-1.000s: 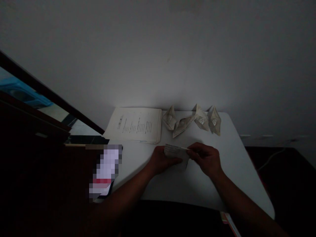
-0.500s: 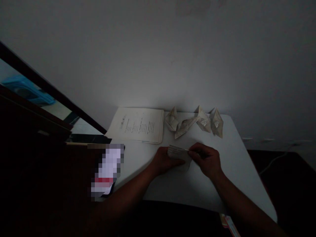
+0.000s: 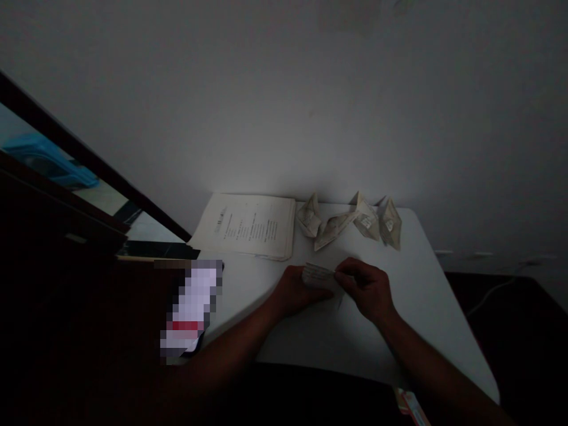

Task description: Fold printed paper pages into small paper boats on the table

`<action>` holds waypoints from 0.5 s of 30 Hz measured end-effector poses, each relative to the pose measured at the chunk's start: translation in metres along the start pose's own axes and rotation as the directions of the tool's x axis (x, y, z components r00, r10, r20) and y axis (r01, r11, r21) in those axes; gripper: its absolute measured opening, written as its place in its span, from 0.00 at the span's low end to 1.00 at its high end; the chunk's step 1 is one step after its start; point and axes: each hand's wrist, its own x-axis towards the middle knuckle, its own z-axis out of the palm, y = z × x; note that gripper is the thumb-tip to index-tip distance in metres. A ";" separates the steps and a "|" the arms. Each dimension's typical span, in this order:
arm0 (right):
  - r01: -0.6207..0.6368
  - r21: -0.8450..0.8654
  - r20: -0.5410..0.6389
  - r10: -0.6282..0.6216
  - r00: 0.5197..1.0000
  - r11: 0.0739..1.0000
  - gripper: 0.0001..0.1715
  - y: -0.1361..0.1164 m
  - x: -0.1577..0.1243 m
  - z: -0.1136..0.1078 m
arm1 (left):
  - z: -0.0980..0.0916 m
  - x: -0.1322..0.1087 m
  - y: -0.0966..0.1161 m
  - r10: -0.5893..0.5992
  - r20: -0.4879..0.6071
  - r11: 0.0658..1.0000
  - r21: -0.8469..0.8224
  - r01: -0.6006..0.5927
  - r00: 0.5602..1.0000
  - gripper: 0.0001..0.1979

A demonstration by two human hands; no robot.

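Observation:
A folded sheet of printed paper (image 3: 318,273) is held just above the white table (image 3: 426,307), between both hands. My left hand (image 3: 295,291) grips its left side, thumb lying across the near face. At the paper's upper right corner, the fingertips of my right hand (image 3: 366,285) pinch the edge. Beyond the hands stand several folded paper boats: one at the left (image 3: 309,218), one lying slanted (image 3: 335,228), one farther right (image 3: 367,219) and one at the right end (image 3: 390,223). The lower part of the held paper is dim.
A stack of printed sheets (image 3: 248,225) lies at the table's back left. The phone (image 3: 193,307), its screen blurred out, rests at the left edge. A wall (image 3: 310,118) rises behind the table. Outside the right edge runs a pale cable (image 3: 492,290).
My right hand has shifted slightly left, with the pinched corner of the paper moving along with it. The left hand keeps its hold, and the boats and stack stay put.

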 end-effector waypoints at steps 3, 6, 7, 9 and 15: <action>0.005 -0.012 0.001 -0.005 1.000 1.000 0.07 0.000 0.000 0.000 | 0.000 0.000 -0.001 0.001 0.010 1.000 0.026 -0.001 1.000 0.13; 0.008 -0.021 0.006 -0.007 1.000 1.000 0.07 0.000 0.000 0.000 | 0.000 0.000 -0.001 -0.014 0.019 1.000 0.028 0.013 1.000 0.13; 0.008 -0.021 0.011 -0.008 1.000 1.000 0.07 0.001 0.000 0.000 | 0.000 0.001 -0.001 -0.017 0.019 1.000 0.027 0.016 1.000 0.13; 0.008 -0.025 0.015 -0.008 1.000 1.000 0.06 0.002 0.000 0.000 | 0.000 0.001 -0.001 -0.018 0.028 1.000 0.020 0.017 0.999 0.12; -0.012 -0.024 0.021 0.012 1.000 1.000 0.06 0.004 0.001 0.001 | 0.000 0.002 0.000 -0.001 0.059 1.000 0.010 0.001 0.998 0.12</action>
